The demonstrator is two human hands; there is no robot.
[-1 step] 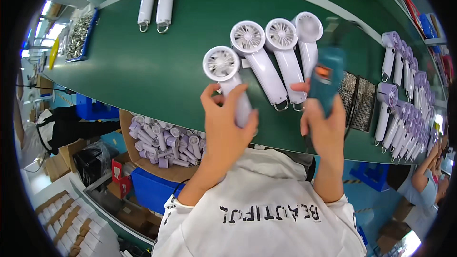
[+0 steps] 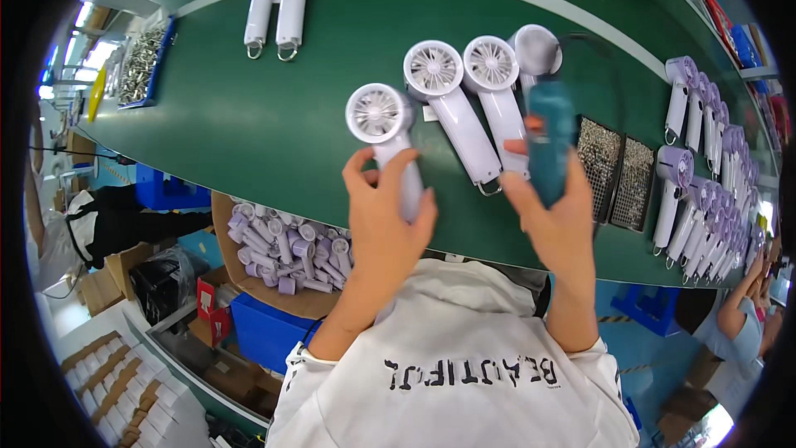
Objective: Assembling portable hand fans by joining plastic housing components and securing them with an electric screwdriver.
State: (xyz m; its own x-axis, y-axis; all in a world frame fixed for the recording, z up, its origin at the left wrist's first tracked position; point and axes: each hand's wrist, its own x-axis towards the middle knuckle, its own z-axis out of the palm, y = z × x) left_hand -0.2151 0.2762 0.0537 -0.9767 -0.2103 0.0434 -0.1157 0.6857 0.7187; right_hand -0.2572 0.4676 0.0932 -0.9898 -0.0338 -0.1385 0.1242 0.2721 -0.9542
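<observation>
My left hand point(image 2: 384, 203) is closed around the handle of a pale lilac handheld fan point(image 2: 377, 113), its round grille tilted toward the far side. In my right hand point(image 2: 554, 216) is a teal electric screwdriver point(image 2: 550, 141) with an orange part, blurred by motion. Between the hands lie two more handheld fans point(image 2: 434, 70) point(image 2: 491, 63) on the green table, each with a wire loop at its handle end. Behind the screwdriver another fan point(image 2: 537, 48) is partly hidden.
Two small black trays of screws point(image 2: 632, 182) sit right of my right hand. Many fans point(image 2: 678, 168) stand in rows at the far right, and two lie at the far left point(image 2: 292, 8). A blue-edged tray of metal pieces point(image 2: 143, 62) and a carton of fans point(image 2: 290, 249) are leftward.
My right hand and the screwdriver have moved a little to the left. The held fan and my left hand have shifted slightly left too.
</observation>
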